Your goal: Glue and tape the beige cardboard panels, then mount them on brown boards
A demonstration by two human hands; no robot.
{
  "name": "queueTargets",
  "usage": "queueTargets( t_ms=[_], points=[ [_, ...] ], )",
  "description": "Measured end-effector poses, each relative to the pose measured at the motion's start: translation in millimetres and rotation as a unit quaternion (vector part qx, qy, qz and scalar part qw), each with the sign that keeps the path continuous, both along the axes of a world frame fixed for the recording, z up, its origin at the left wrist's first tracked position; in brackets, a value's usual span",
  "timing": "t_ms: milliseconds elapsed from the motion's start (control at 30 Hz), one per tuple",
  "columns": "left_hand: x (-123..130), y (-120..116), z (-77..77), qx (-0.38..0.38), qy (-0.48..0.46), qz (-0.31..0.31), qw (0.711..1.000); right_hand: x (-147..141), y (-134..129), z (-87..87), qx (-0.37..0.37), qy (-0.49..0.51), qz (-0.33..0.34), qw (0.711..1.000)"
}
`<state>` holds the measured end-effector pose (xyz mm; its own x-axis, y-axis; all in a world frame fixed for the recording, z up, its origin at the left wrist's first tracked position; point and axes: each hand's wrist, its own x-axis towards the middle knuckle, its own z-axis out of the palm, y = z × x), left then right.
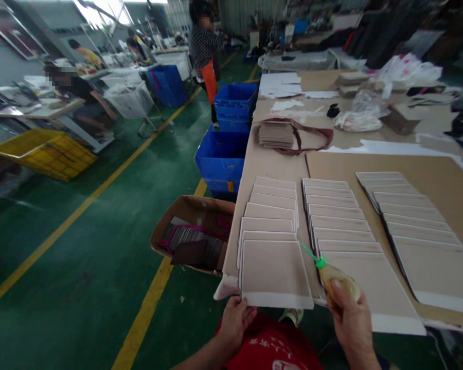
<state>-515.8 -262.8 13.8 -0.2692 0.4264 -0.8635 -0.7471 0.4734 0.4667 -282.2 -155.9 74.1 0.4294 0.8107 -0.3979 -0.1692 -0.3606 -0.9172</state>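
My right hand point(351, 313) is wrapped round a squeeze bottle point(339, 282) with a green nozzle and yellowish contents, perhaps glue. The thin tip points left, close to the right edge of the nearest beige panel point(273, 267). At that panel's lower left corner, my left hand point(237, 318) grips the edge, fingers curled. The panel lies foremost in a left row of overlapping beige panels with pale front edges. To its right are a middle row of panels point(343, 236) and a right row of panels point(420, 226), fanned out the same way.
A stack of small boards point(275, 133) with a brown strap lies farther back on the table point(272, 164). Left of the table stand a cardboard box point(191, 203) holding dark pieces and blue bins point(219, 159). A person point(204, 46) stands in the aisle; others sit at benches.
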Motion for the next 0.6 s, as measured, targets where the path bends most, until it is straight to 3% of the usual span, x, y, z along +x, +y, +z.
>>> queueTargets(
  t_ms=[67, 133, 200, 267, 333, 400, 500, 600],
  points=[
    [-2.0, -2.3, 3.0, -0.044, 0.036, -0.047, 0.997, -2.1, 0.8, 2.1, -0.024, 0.035, -0.017, 0.999],
    [-6.6, -6.9, 8.0, -0.100, 0.159, -0.123, 0.975, -2.7, 1.7, 2.6, -0.037, 0.057, -0.029, 0.997],
    [-13.2, -10.2, 15.7, -0.099, 0.340, -0.212, 0.911, -1.8, 2.2, 1.3, -0.041, 0.049, -0.031, 0.997],
    [-19.8, -7.2, 25.6, -0.011, 0.493, -0.303, 0.816, 0.7, 2.6, -2.1, -0.043, 0.014, -0.020, 0.999],
    [-24.7, 4.4, 35.3, 0.089, 0.579, -0.386, 0.712, 4.2, 3.7, -7.3, -0.038, -0.045, 0.011, 0.998],
    [-27.4, 22.8, 42.5, 0.126, 0.625, -0.449, 0.626, 7.4, 6.4, -14.0, -0.031, -0.108, 0.046, 0.993],
    [-29.3, 52.1, 46.1, 0.091, 0.643, -0.515, 0.559, 8.9, 12.8, -23.1, -0.026, -0.164, 0.074, 0.983],
    [-31.1, 71.6, 44.5, 0.060, 0.616, -0.574, 0.537, 5.5, 19.9, -26.3, -0.025, -0.185, 0.085, 0.979]
  ],
)
